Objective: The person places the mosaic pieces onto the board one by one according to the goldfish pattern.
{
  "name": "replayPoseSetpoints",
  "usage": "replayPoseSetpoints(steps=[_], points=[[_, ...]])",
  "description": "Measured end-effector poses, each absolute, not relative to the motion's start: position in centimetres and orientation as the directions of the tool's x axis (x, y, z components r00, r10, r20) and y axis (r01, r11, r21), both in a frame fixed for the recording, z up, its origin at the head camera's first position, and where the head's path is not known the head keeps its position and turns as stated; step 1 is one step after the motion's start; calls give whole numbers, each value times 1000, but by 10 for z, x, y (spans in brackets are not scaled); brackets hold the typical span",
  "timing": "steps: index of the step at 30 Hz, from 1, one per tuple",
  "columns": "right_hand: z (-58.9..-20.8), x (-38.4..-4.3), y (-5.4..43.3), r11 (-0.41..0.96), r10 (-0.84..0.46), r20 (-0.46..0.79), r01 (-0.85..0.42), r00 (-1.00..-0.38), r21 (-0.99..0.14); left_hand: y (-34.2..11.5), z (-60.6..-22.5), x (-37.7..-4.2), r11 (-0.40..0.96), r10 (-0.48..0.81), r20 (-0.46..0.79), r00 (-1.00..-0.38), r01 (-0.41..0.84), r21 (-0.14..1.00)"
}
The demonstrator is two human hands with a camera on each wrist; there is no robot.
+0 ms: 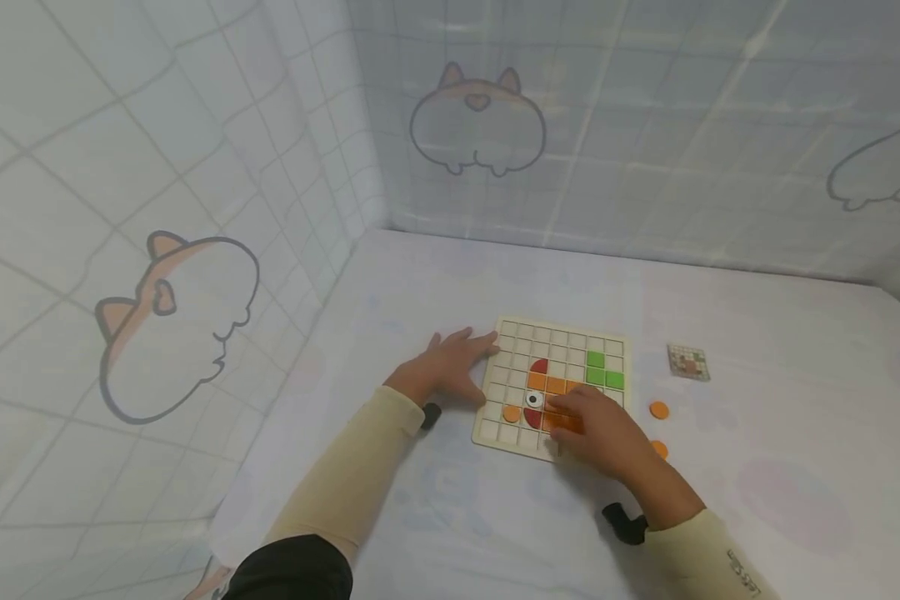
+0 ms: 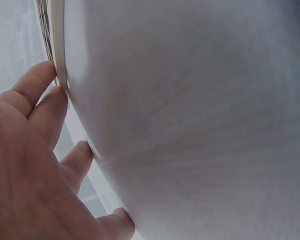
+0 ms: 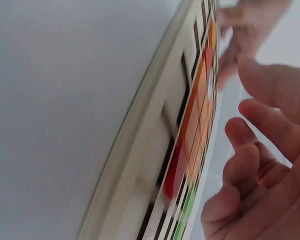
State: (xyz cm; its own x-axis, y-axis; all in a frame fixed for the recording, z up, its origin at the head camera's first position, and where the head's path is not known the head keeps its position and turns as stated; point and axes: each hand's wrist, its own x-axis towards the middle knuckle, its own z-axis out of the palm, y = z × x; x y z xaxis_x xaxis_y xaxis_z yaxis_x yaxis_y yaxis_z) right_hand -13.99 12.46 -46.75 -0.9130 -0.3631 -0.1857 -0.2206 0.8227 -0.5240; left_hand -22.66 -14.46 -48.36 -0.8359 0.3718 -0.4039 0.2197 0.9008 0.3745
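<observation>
A cream grid board [image 1: 515, 377] lies on the white cloth, bearing orange tiles [image 1: 556, 385], red rounded tiles [image 1: 539, 366], green tiles [image 1: 614, 380], a white eye disc [image 1: 534, 399] and an orange disc [image 1: 512, 413]. My left hand [image 1: 452, 368] has its fingers spread, with fingertips touching the board's left edge. Over the lower middle of the board is my right hand [image 1: 598, 427], covering some of the tiles. In the right wrist view, its loosely bent fingers [image 3: 241, 165] and thumb stand apart with nothing visible between them.
Right of the board lie a small patterned card [image 1: 687, 362] and two loose orange discs [image 1: 659, 409], one partly behind my right wrist. Cloth walls [image 1: 645, 167] with a grid and animal drawings rise at the back and left.
</observation>
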Motion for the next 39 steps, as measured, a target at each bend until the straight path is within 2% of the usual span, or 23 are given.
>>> replayPoseSetpoints(steps=[7, 19, 30, 39], points=[[-467, -131, 174, 846, -235, -237, -78, -943, -528, -144, -483, -226, 901, 361, -406, -839, 202, 384], [-469, -122, 226, 910, -88, -357, 70, -930, -408, -144, -484, -226, 901, 363, -415, -834, 202, 383], [-476, -124, 231, 919, -97, -402, 73, -911, -387, -143, -479, -225, 902, 362, -412, -836, 203, 380], [-475, -127, 228, 903, -99, -312, 46, -945, -426, -143, -484, -226, 899, 367, -410, -835, 204, 388]])
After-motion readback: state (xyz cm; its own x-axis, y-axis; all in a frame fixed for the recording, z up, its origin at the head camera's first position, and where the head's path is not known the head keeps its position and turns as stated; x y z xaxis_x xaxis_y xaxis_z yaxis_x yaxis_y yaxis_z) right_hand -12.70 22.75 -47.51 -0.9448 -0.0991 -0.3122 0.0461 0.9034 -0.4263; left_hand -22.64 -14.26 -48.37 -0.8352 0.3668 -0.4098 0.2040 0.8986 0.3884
